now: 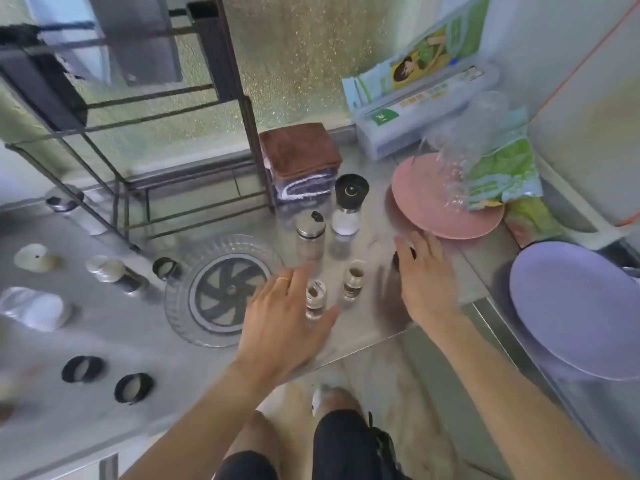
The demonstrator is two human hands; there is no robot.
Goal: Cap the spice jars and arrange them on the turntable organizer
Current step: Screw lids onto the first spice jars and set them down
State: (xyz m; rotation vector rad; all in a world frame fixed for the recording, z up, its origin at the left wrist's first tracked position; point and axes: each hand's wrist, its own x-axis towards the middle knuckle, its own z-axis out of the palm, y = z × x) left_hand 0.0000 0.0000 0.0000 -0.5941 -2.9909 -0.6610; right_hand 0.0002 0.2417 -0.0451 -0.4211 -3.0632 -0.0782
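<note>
While uncapped, two spice jars (316,299) hold dark spice.

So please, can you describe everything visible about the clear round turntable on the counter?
The turntable organizer is a round, clear, plastic-looking tray with a ribbed rim and a dark hub with curved spokes at its centre. It lies flat on the steel counter, left of the open spice jars, and carries no jars. The left hand covers its right edge; whether it touches cannot be told.
</note>
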